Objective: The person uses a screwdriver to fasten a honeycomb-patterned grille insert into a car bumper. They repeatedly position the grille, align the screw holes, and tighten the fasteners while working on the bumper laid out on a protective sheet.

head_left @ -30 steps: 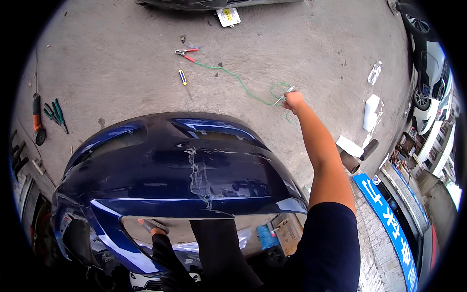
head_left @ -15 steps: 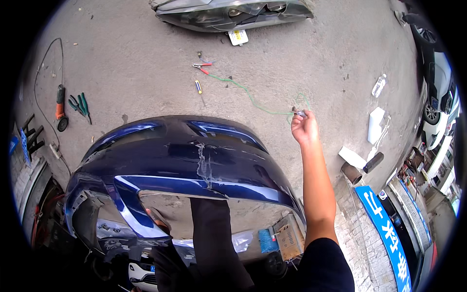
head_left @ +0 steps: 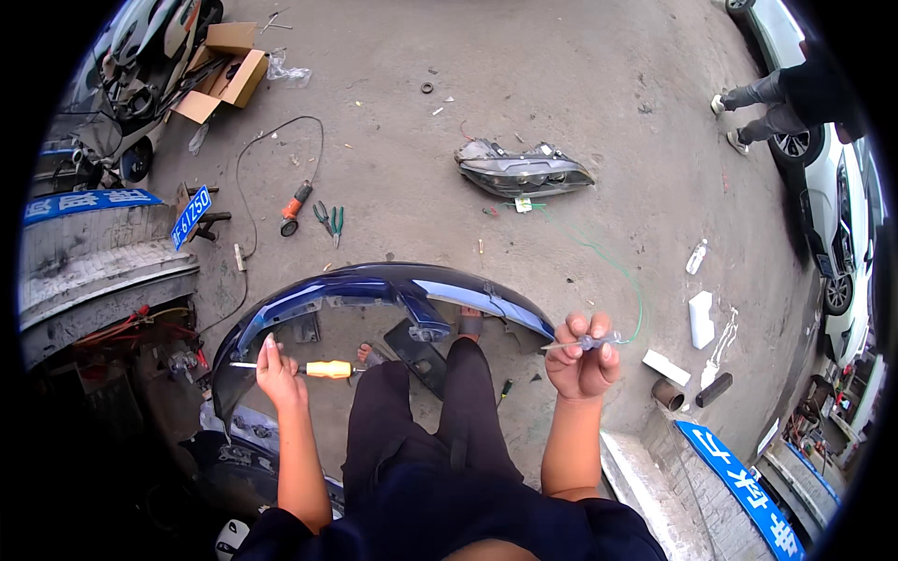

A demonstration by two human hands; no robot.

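Observation:
A dark blue car bumper (head_left: 374,285) curves in front of my legs, resting on the concrete. My left hand (head_left: 277,374) grips a screwdriver with a yellow handle (head_left: 323,369), its shaft pointing left inside the bumper's arc. My right hand (head_left: 584,360) is raised at the bumper's right end and pinches a small clear-handled tester probe (head_left: 587,342). A thin green wire (head_left: 608,266) runs from the probe back across the ground toward a loose headlight (head_left: 522,171).
An orange power tool (head_left: 296,206) with its cable and green-handled pliers (head_left: 331,220) lie to the left. Cardboard boxes (head_left: 224,70) sit far left. White blocks (head_left: 702,320) and short pipes (head_left: 668,395) lie at right by a curb. A person's legs (head_left: 762,107) stand by a white car.
My right hand has pulled back from its reach and now holds the probe up near me. The bumper has tipped so its inside faces me. The screwdriver is now visible in my left hand.

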